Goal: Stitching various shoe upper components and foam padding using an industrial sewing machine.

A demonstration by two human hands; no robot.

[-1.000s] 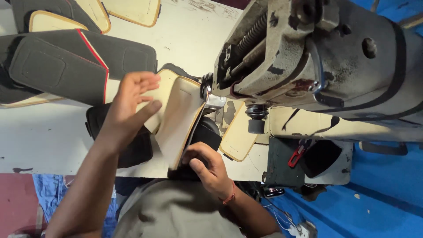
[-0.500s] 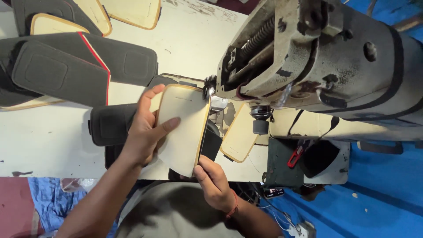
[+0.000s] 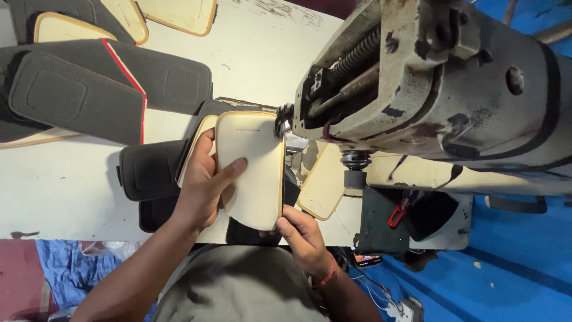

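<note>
So the left hand (image 3: 205, 191) is wrapped around a cream foam-backed panel (image 3: 253, 170), thumb laid across its pale face and the other fingers curled behind the left edge, pretty firmly closed on it. The right hand (image 3: 301, 235) pinches the same panel at its bottom right corner, fingertips tight on the orange-trimmed edge. The panel sits near the front edge of the white tabletop (image 3: 71, 203), about the middle, with its top right corner pushed up right against the needle area of the big worn grey sewing machine (image 3: 441, 89). Under and just left of the panel there are a couple of dark padded pieces (image 3: 149, 173) peeking out. Another cream piece (image 3: 325, 185) lies just to the right, under the machine arm. Toward the back left corner of the tabletop there's a stack of black pads with red piping (image 3: 89, 89), plus more cream pieces (image 3: 179, 12) along the back edge. A red-handled tool (image 3: 399, 213) sits at the right end of the tabletop, below the machine.
</note>
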